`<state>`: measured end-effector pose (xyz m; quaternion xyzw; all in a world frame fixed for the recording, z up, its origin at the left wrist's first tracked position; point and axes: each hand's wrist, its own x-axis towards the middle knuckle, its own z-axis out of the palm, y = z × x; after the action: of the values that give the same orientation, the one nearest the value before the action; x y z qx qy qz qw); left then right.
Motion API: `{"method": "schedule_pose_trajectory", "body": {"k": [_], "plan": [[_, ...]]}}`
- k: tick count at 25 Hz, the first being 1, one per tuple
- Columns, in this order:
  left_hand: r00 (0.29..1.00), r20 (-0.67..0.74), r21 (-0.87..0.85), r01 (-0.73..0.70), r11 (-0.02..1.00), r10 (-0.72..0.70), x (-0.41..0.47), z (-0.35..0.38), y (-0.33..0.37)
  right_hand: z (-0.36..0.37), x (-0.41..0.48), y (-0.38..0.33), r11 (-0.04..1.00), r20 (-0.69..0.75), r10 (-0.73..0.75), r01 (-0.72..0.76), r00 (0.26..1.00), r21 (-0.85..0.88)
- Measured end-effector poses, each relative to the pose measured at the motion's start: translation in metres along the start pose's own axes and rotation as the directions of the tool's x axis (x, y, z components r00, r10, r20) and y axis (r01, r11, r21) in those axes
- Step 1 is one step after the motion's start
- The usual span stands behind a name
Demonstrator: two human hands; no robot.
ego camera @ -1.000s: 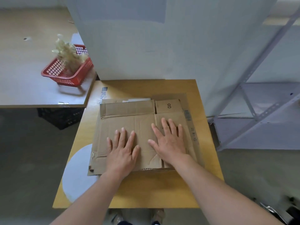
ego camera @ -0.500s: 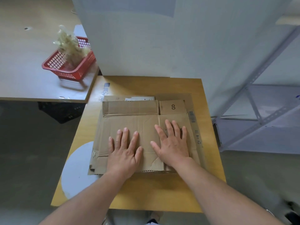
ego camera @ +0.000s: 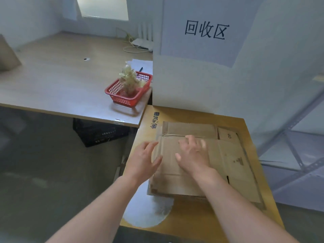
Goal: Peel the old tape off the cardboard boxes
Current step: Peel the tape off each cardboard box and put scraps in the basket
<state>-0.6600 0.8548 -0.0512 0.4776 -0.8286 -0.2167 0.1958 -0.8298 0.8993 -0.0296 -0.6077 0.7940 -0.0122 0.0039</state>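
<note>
A stack of flattened cardboard boxes (ego camera: 228, 163) lies on a small yellow table (ego camera: 192, 218); the far flap carries a printed 8. My left hand (ego camera: 142, 159) is at the stack's left edge, thumb on the top sheet and fingers stretched along the side. My right hand (ego camera: 193, 155) rests on the top sheet near its far fold, and its fingers are motion-blurred, so I cannot make out its grip. No tape strip shows clearly on the top sheet. A wad of crumpled clear tape (ego camera: 129, 79) fills the red basket (ego camera: 112, 91).
The red basket stands at the near right corner of a wide grey desk (ego camera: 61, 81), with a black crate (ego camera: 98, 134) beneath it. A white panel with handwritten characters (ego camera: 201, 76) rises behind the table. Metal shelving (ego camera: 298, 155) is to the right.
The view has swung up and to the left. Both hands moved left across the cardboard: the left from flat on top to the left edge, the right toward the far fold.
</note>
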Motion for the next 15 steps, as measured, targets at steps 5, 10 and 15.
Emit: {"method": "schedule_pose_trajectory", "body": {"k": [5,10,15], "plan": [[0.968,-0.132,0.124,0.231,0.965,-0.214,-0.058,-0.082,-0.113,-0.008,0.001,-0.144,0.965,-0.042,-0.244,0.247,0.969,0.086],[0.873,-0.252,0.266,0.478,0.837,-0.418,-0.124,-0.152,-0.223,0.002,0.004,-0.28,0.894,-0.055,-0.434,0.437,0.899,0.101],[0.707,-0.375,0.196,0.693,0.694,-0.6,-0.178,-0.211,-0.3,0.006,0.005,-0.395,0.799,-0.059,-0.582,0.583,0.811,0.148]]}}
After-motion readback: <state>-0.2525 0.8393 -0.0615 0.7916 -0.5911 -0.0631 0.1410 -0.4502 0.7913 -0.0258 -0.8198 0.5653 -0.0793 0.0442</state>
